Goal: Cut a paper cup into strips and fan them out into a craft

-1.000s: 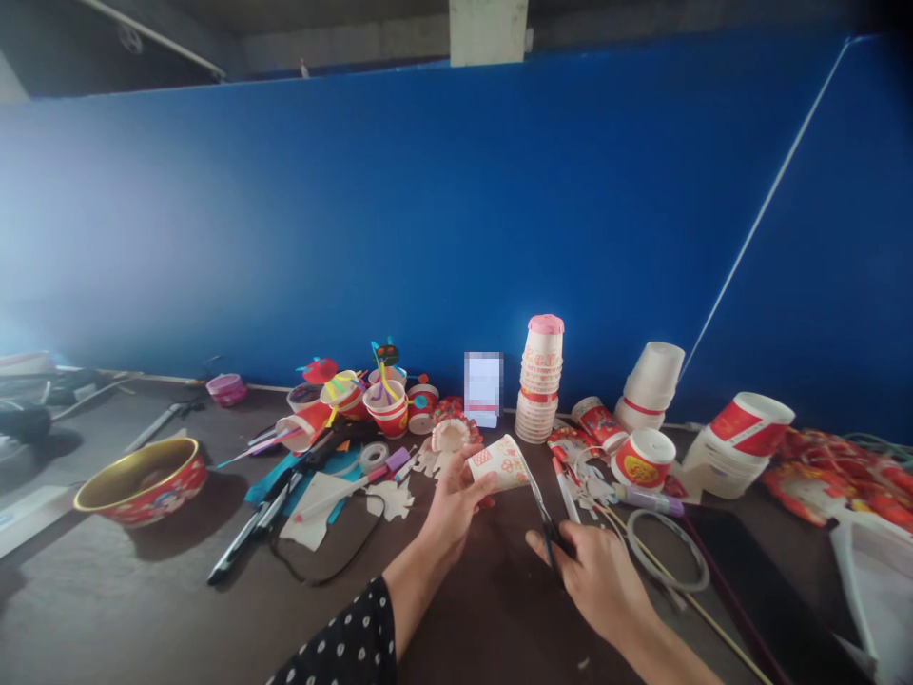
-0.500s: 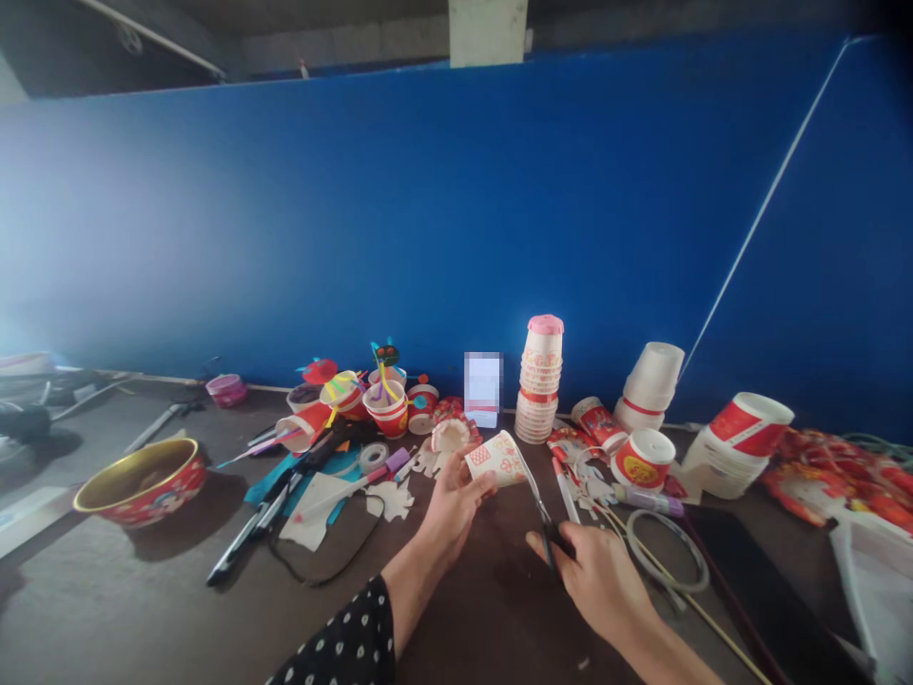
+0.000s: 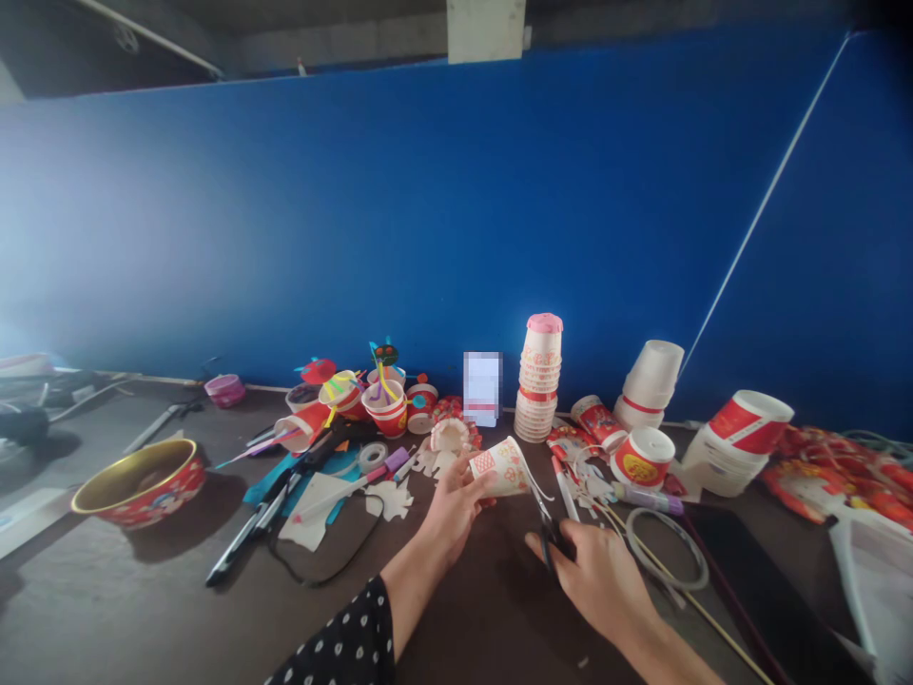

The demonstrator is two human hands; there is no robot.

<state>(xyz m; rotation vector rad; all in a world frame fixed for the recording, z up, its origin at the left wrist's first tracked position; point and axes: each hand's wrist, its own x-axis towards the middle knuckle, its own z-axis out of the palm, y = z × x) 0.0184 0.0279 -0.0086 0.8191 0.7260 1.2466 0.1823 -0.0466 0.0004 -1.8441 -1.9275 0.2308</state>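
In the middle of the head view, my left hand (image 3: 455,499) is closed round a paper cup (image 3: 503,466) with red and orange prints. The cup lies tilted on its side above the table, its rim end towards the right. My right hand (image 3: 595,576) grips the black handles of a pair of scissors (image 3: 546,535). Their blades reach up to the rim end of the cup. A thin white strip (image 3: 540,483) curls away from the cup's edge beside the blades. My right fingers partly hide the handles.
Behind the cup stands a tall stack of paper cups (image 3: 540,381), with a blurred phone-like screen (image 3: 483,390) to its left. More cups (image 3: 642,459) and a coiled tube (image 3: 667,550) lie right. Left are decorated cups (image 3: 386,411), a tape roll (image 3: 372,458) and a red-gold bowl (image 3: 139,483).
The cup has turned and shifted slightly right and down in my left hand. A white strip now curls off its edge, standing further out. My right hand stays nearly in place.
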